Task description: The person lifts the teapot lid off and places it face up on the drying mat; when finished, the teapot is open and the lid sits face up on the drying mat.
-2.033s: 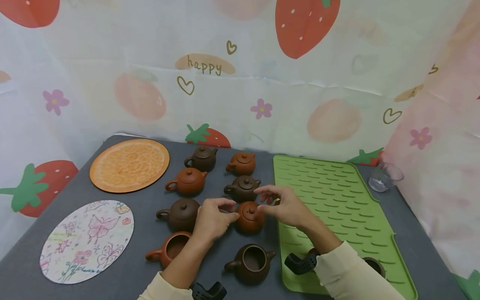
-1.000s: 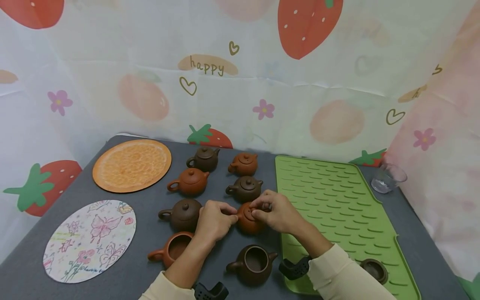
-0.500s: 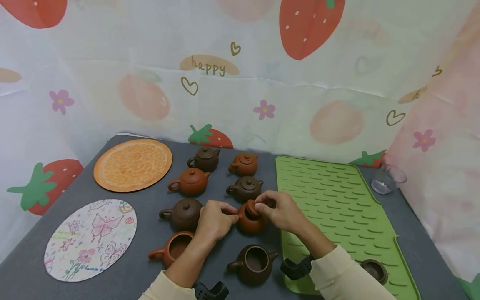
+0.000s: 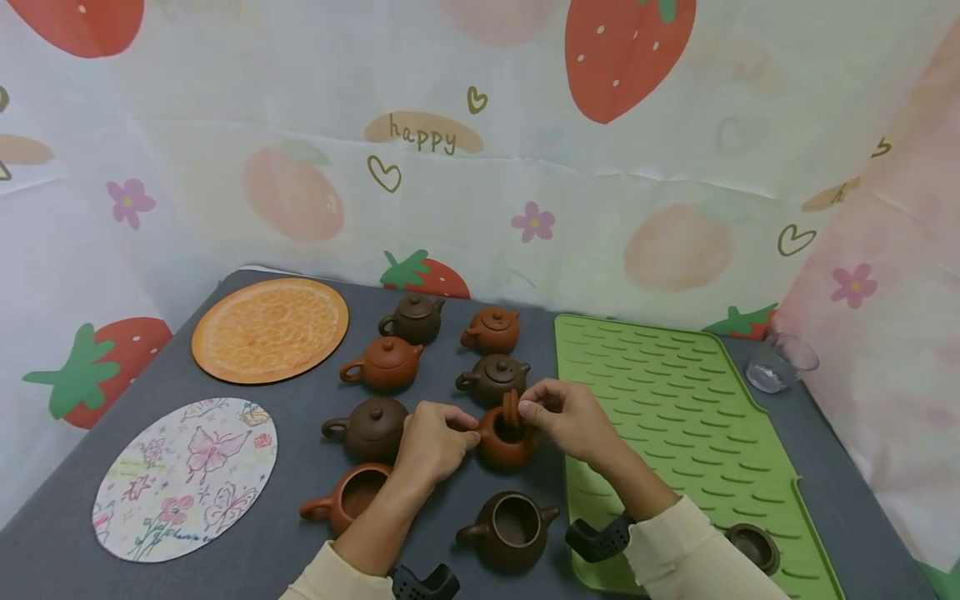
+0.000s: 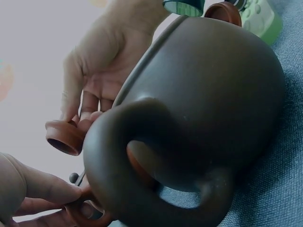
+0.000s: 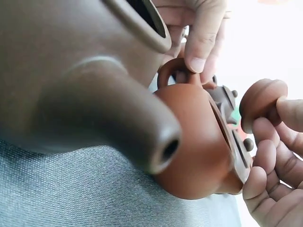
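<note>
My left hand [image 4: 433, 442] pinches the loop handle [image 6: 164, 73] of a small reddish-brown clay teapot [image 4: 504, 452], which stands on the dark cloth. Just above its mouth, my right hand [image 4: 566, 417] holds the matching lid [image 4: 512, 408] by its knob, tipped on edge and clear of the rim. The right wrist view shows the lid [image 6: 262, 101] apart from the pot. Nearer me stands a dark brown teapot [image 4: 510, 550] without a lid, beside a lidless reddish teapot [image 4: 339, 500] partly behind my left forearm. A lidded dark teapot [image 4: 375, 433] sits left of my left hand.
Farther back are several lidded teapots, including a dark one [image 4: 491, 379] just beyond the handled pot. On the right lies a green mat [image 4: 652, 400] bearing a dark lid [image 4: 753, 546]. A clear glass [image 4: 776, 367] stands beyond it. Two round mats, orange [image 4: 270, 333] and floral [image 4: 183, 479], lie left.
The right hand came down to the reddish-brown teapot, took its lid by the knob and lifted and tilted it off, exposing the mouth. The left hand moved little and still pinches the handle.
</note>
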A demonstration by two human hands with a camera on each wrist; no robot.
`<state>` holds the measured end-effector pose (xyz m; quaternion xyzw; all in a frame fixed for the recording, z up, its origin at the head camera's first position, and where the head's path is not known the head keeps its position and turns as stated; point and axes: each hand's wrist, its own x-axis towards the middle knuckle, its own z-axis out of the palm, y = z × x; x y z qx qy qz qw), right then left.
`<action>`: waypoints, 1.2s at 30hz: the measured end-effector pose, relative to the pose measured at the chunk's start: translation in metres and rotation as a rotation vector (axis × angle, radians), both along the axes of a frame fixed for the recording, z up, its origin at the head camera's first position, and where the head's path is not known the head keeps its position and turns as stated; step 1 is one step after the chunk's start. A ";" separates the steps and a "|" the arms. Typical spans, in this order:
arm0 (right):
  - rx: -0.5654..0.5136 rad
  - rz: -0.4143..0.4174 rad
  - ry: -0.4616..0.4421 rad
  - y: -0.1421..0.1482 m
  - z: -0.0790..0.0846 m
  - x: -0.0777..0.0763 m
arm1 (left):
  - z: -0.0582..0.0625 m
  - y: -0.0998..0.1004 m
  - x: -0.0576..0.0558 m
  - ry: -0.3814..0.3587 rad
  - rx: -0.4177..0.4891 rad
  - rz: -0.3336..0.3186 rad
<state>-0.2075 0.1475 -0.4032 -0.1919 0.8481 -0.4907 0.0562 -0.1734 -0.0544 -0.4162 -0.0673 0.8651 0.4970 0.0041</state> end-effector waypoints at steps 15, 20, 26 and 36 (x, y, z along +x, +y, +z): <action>-0.303 0.008 -0.258 0.003 0.004 0.002 | -0.001 0.002 0.000 -0.010 0.009 -0.009; -0.421 0.056 -0.335 0.004 0.005 0.002 | -0.001 0.002 0.000 -0.002 0.002 -0.013; -0.560 0.103 -0.409 0.004 0.007 0.003 | -0.001 0.001 0.000 -0.002 0.005 -0.012; -0.568 0.115 -0.402 0.004 0.013 0.004 | -0.001 -0.001 0.000 0.004 0.003 -0.013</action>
